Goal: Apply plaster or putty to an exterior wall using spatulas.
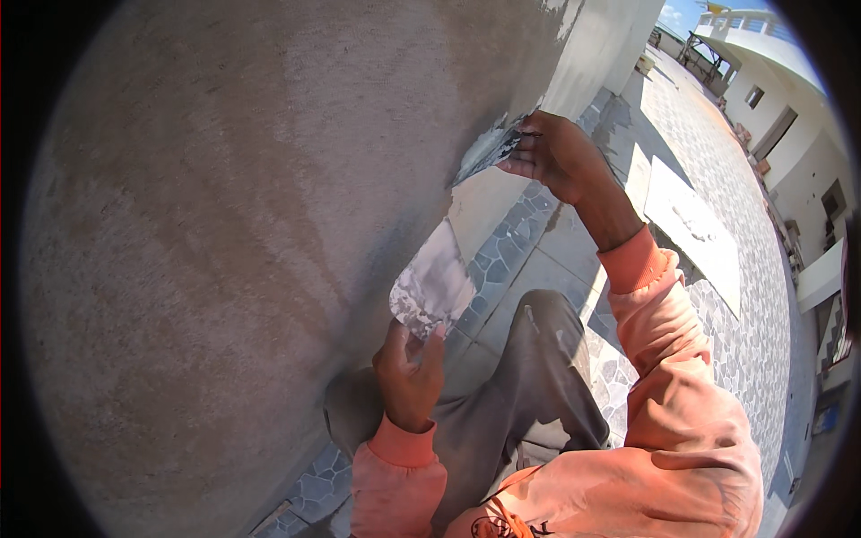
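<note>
My left hand (411, 375) is closed on the lower end of a flat, pale plate (434, 280), thumb and fingers gripping its edge. Whitish paste is smeared over the plate, thickest near my fingers. Higher up, my right hand (558, 157) is closed around a flat scraper blade (490, 151) coated with white and grey paste. The blade lies against or very close to the wall (296, 224), near its corner; exact contact cannot be made out. Part of the scraper is hidden behind my fingers.
The large grey-brown wall fills the left side. My bent knees (552, 359) are close below the tools. On the right, a white board (695, 242) with a lump of white paste lies on stone-patterned paving (731, 161). A pale building (771, 108) stands beyond.
</note>
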Tool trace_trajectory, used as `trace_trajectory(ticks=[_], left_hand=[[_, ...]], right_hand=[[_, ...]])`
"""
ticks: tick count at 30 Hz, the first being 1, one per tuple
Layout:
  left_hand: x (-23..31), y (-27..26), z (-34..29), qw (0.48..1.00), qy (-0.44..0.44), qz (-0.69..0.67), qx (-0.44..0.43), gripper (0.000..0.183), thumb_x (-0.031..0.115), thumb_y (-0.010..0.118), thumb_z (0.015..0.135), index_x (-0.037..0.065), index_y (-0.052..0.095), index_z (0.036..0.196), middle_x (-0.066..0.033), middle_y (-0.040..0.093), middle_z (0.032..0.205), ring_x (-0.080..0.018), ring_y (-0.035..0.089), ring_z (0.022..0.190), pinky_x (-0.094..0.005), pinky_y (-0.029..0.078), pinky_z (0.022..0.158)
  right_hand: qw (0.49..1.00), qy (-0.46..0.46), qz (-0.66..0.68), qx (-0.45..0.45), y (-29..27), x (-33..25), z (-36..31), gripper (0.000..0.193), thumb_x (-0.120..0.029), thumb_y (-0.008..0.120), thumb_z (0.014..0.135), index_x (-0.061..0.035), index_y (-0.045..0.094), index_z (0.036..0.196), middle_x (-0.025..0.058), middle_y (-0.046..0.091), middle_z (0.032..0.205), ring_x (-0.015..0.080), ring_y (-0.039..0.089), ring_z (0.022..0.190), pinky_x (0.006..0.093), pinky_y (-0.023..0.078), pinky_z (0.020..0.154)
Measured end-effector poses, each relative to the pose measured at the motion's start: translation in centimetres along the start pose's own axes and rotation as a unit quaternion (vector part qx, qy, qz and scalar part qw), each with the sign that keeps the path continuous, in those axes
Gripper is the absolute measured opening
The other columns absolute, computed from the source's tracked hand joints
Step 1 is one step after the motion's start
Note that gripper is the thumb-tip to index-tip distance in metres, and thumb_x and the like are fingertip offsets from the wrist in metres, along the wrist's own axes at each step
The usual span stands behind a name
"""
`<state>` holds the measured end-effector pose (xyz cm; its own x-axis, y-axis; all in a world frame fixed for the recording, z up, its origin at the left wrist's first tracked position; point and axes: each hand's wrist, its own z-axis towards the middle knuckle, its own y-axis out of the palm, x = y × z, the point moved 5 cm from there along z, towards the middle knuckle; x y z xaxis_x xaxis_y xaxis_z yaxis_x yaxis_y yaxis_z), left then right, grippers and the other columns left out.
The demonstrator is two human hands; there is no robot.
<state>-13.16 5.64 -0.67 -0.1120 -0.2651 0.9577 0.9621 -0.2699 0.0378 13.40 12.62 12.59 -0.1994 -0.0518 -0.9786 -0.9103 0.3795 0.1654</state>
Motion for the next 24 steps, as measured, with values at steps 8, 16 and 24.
trace_trajectory(ticks=[8,16,24], left_hand=[[0.0,0.2,0.1,1.000,-0.005,-0.018,0.008,0.029,0.002,0.064,0.086,-0.006,0.054,0.112,-0.0055,0.062,0.092,-0.0087,0.055,0.080,-0.0229,0.045,0.070],[-0.4,0.0,0.5,0.999,0.014,-0.016,0.030,0.029,0.002,0.062,0.085,-0.004,0.057,0.112,-0.0078,0.066,0.087,-0.0096,0.059,0.073,-0.0248,0.047,0.066],[-1.2,0.2,0.3,0.997,0.005,-0.060,0.039,0.030,0.000,0.062,0.085,-0.005,0.056,0.114,-0.0074,0.066,0.090,-0.0090,0.058,0.079,-0.0234,0.047,0.069]], right_hand=[[0.994,-0.071,-0.069,-0.049,1.9,-6.6,-0.1,0.029,-0.017,0.051,0.090,0.0073,0.046,0.105,0.0246,0.060,0.096,0.0312,0.068,0.084,0.0346,0.059,0.079],[0.982,-0.105,-0.133,-0.081,3.8,-12.7,-0.6,0.040,-0.024,0.057,0.089,0.0035,0.047,0.117,0.0189,0.065,0.098,0.0304,0.068,0.080,0.0370,0.058,0.076],[0.994,-0.094,0.024,-0.047,-4.4,-3.5,-2.8,0.013,-0.004,0.045,0.085,0.0073,0.049,0.090,0.0189,0.058,0.091,0.0259,0.065,0.073,0.0367,0.059,0.069]])
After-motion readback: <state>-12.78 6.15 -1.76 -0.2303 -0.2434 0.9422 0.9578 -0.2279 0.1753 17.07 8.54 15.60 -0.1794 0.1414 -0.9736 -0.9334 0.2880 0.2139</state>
